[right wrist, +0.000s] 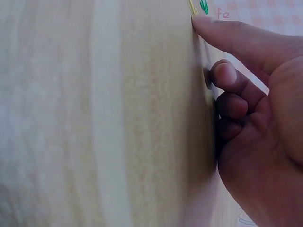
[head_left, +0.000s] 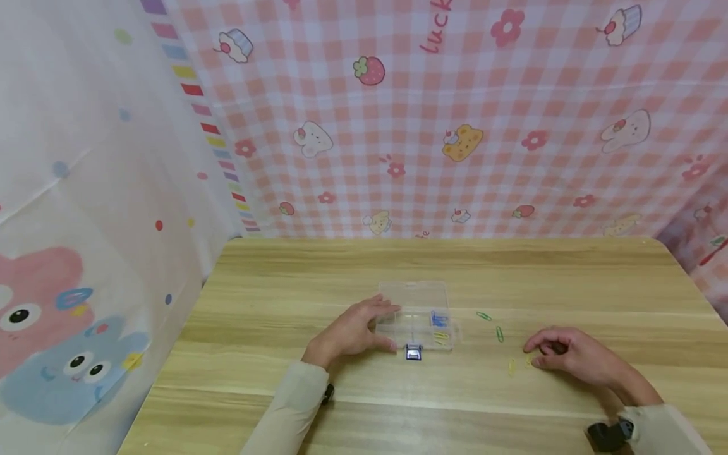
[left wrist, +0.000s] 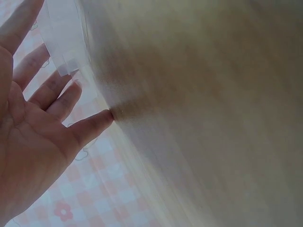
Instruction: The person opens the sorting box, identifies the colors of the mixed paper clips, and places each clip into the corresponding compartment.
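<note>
In the head view, a clear plastic box (head_left: 413, 288) with compartments stands on the table, its lid raised at the back. Blue paper clips (head_left: 438, 319) lie in a right-hand compartment, with yellow paper clips (head_left: 441, 338) in front of them. My left hand (head_left: 358, 325) holds the box by its left side, thumb near the front corner and fingers farther back. Over the table at right, my right hand (head_left: 574, 357) has its fingers loosely bent. Its thumb tip is at a yellow paper clip (head_left: 529, 360), and another yellow paper clip (head_left: 511, 367) lies just left.
Two green paper clips, a farther one (head_left: 484, 316) and a nearer one (head_left: 500, 333), lie between box and right hand. A small dark-and-silver piece (head_left: 414, 352) sits at the box's front edge. The wooden table (head_left: 296, 265) ends at a checked cloth (head_left: 352, 170).
</note>
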Demonstrator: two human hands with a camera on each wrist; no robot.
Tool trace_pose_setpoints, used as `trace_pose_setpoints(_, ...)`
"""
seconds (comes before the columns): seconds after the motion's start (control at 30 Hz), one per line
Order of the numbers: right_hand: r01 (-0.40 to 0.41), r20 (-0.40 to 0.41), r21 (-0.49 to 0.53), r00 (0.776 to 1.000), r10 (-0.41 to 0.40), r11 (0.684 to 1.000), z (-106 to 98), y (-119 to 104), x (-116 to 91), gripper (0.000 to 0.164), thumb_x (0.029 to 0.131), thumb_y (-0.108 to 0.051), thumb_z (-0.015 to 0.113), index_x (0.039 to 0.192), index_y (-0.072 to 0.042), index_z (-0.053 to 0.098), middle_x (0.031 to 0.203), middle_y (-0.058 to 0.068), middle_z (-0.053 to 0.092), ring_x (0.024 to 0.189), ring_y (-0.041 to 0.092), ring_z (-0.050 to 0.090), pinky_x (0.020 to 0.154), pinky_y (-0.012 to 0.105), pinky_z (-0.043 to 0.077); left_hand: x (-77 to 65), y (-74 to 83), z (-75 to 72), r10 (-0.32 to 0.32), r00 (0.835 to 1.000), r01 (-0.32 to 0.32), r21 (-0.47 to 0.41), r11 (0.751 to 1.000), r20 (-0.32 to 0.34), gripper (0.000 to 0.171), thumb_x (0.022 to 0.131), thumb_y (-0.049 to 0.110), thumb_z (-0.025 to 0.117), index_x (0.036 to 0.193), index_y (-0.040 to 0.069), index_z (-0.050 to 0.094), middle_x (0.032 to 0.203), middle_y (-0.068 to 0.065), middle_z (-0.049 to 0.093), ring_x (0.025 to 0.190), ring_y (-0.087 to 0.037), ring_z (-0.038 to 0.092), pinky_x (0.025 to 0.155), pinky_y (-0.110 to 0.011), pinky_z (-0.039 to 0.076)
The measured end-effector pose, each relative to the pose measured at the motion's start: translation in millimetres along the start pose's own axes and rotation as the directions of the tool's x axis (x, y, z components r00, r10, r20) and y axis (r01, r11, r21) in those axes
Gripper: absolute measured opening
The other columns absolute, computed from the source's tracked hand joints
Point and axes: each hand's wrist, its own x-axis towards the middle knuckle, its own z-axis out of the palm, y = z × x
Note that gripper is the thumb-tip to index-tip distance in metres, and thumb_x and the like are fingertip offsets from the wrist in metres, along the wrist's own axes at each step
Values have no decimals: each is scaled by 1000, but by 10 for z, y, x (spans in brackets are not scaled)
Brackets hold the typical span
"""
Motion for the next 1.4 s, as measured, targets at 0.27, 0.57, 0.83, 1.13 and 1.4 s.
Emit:
trace_pose_setpoints(0.27, -10, -15, -30, 1000, 10, 1000, 3, -47, 0, 9, 88, -6, 73, 97, -8, 72, 78, -4, 54, 69, 4, 47, 54, 24, 40, -6, 21, -15, -4, 1000, 4, 7, 1000, 1, 70, 83, 36, 79, 146, 23, 51, 159, -2, 36, 150, -22, 23, 122, -46, 22)
trace_pose_setpoints(0.57, 5, -6, -28, 1000, -5, 1000, 10, -18, -8, 8, 88, -5, 72, 94, -9, 68, 75, -2, 51, 68, 7, 46, 53, 26, 37, -6, 17, -6, 5, 1000, -5, 0, 1000, 1, 70, 83, 36, 79, 146, 21, 52, 159, -3, 36, 150, -22, 23, 122, -47, 22)
trace_pose_setpoints(0.83, -26, 4, -36, 1000, 26, 999, 10, -40, -6, 6, 90, -7, 71, 94, -8, 68, 77, -3, 50, 69, 6, 45, 54, 25, 36, -8, 12, -5, 6, 1000, -6, -3, 1000, -2, 70, 83, 36, 79, 146, 22, 52, 159, -3, 36, 150, -22, 23, 122, -47, 23)
trace_pose_setpoints(1.13, -57, 11, -34, 998, 58, 998, 24, -68, 5, 4, 91, -6, 69, 92, -7, 66, 78, -4, 50, 69, 4, 45, 54, 25, 35, -5, -13, 1, 13, 1000, -13, 13, 1000, -7, 70, 83, 38, 79, 145, 23, 52, 159, -3, 36, 150, -22, 24, 122, -47, 23)
trace_pose_setpoints(1.4, -85, -23, -2, 996, 85, 996, 19, -79, -19, 4, 91, -9, 70, 93, -7, 67, 79, -5, 53, 70, 3, 47, 54, 25, 40, -1, -18, 6, 4, 1000, -4, 10, 1000, -4, 71, 83, 39, 79, 146, 24, 51, 160, -2, 35, 150, -22, 23, 122, -48, 23)
